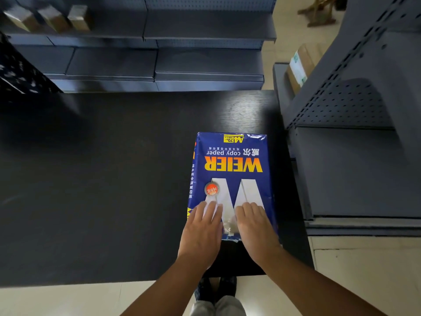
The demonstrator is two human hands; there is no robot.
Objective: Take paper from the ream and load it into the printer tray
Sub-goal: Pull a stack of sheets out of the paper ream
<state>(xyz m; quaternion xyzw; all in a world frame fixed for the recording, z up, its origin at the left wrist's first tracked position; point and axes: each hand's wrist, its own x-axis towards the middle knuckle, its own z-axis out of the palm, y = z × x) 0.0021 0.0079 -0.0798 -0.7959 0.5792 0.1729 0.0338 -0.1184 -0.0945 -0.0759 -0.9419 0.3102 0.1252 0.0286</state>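
- Ream (pixel 230 169), blue wrapper, print upside down to the camera: "WEIER" in large yellow capitals.
- Just beyond it on the same face: "copy paper" in white, next to white Chinese characters too small to read.
- Yellow tag at the far edge: "A4", "70", "500".
- Red round sticker (pixel 211 189) on the wrapper: characters illegible.
- Left side face: a column of Chinese characters, unreadable.

One ream (pixel 230 179) of copy paper is counted on the dark surface (pixel 102 179). Two hands are seen, the left hand (pixel 201 233) and the right hand (pixel 256 231). Three small boxes (pixel 52 18) are counted on the upper shelf (pixel 182 26), and one cardboard box (pixel 300 65) at the right.
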